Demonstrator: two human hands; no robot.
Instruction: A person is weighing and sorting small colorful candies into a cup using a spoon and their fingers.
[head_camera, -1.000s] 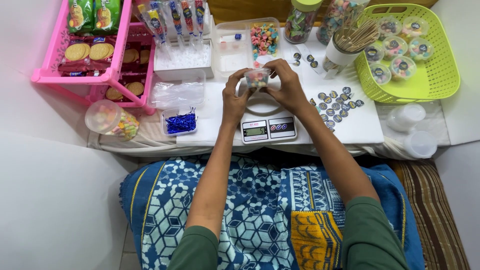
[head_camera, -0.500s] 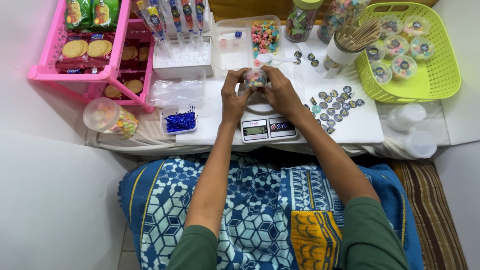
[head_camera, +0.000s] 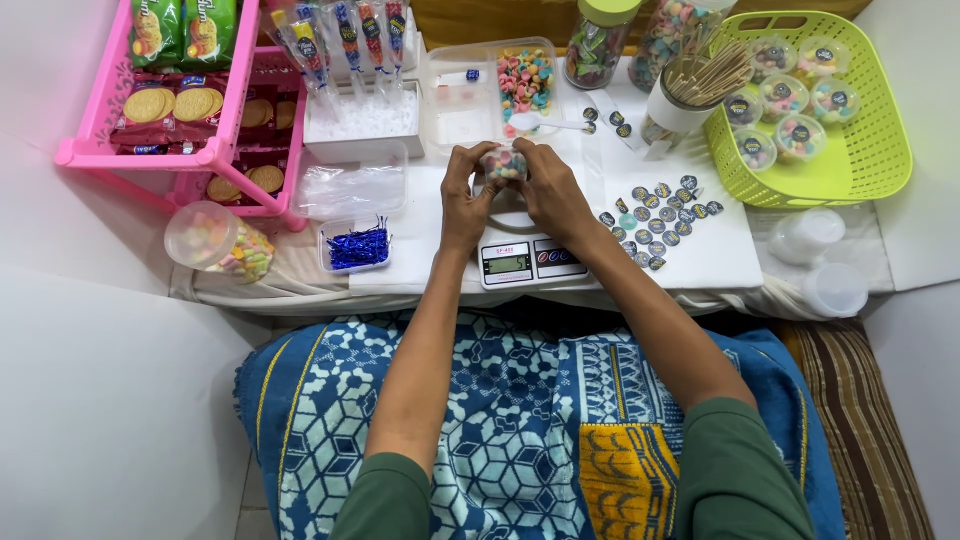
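Both hands, the left hand (head_camera: 466, 205) and right hand (head_camera: 548, 192), had stayed pinched around the small candy cup (head_camera: 503, 163), perhaps pressing its lid, just above the scale (head_camera: 530, 262) on the counter (head_camera: 720, 262).

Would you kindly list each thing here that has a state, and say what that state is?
small candy cup: held between both hands above the scale
left hand: gripping the cup
right hand: gripping the cup
digital scale: display lit
clear candy box: open, part filled
green-lidded jar: closed
green basket: holds lidded, filled cups
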